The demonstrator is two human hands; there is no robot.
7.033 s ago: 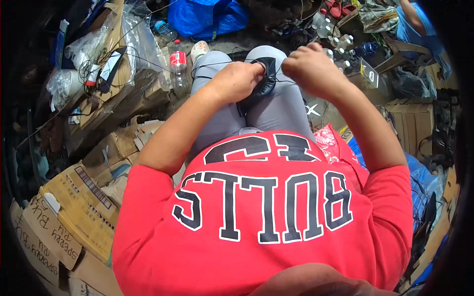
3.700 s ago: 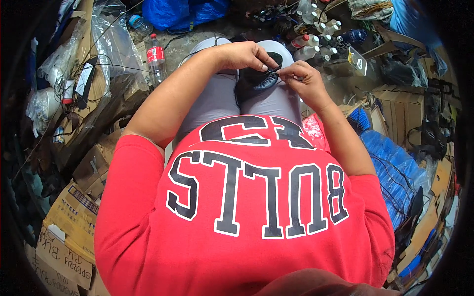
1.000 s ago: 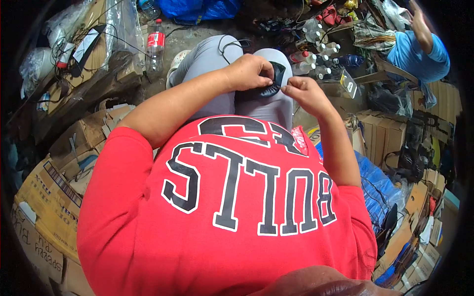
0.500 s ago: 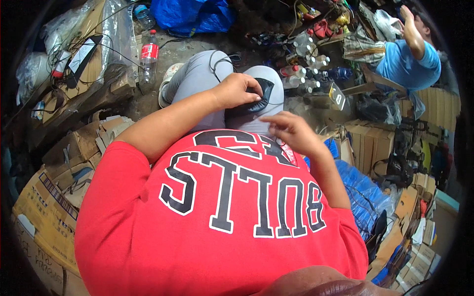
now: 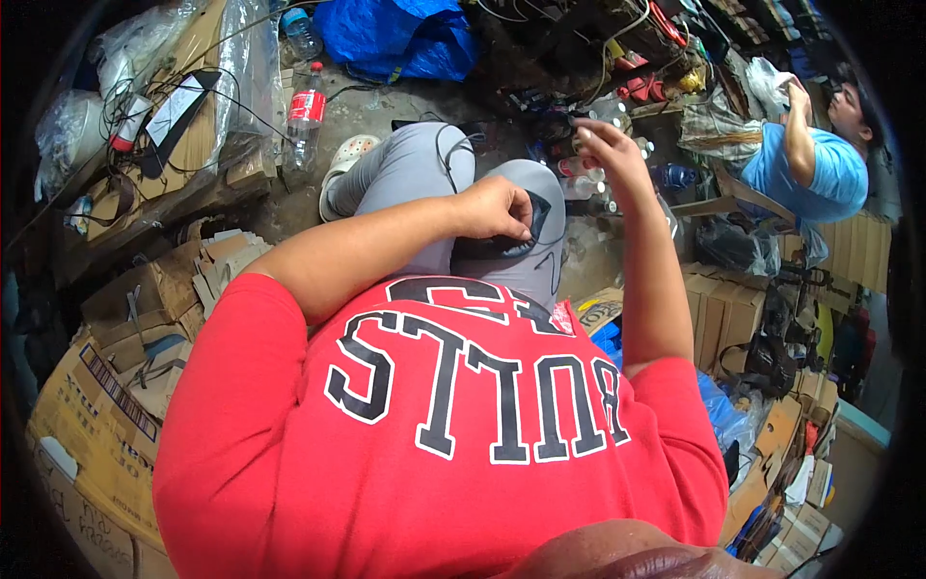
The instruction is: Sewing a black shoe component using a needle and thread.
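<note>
My left hand (image 5: 497, 210) is closed, its thumb and fingers pinching the edge of a black, leather-like piece (image 5: 542, 214) with a gathered rim. That piece lies on my right thigh, partly hidden under the hand. A thin dark cord (image 5: 558, 259) loops from it across the grey trouser leg. Away to the right and higher up, my right hand (image 5: 617, 159) is raised beyond the knee with its fingers bent toward each other. Whatever sits between those fingertips is too small to make out. Another dark cord (image 5: 444, 154) curls over my left knee.
Plastic bottles (image 5: 584, 183) stand beyond my right knee; a red-labelled bottle (image 5: 306, 116) is at the far left. A blue bag (image 5: 395, 39) lies ahead. Cardboard (image 5: 106, 405) is stacked at left, more boxes (image 5: 723, 309) at right. A person in blue (image 5: 810, 169) sits at far right.
My right hand has swung up and away from the black piece, out past my right knee. My left hand has stayed on the piece. The person in blue has lowered an arm.
</note>
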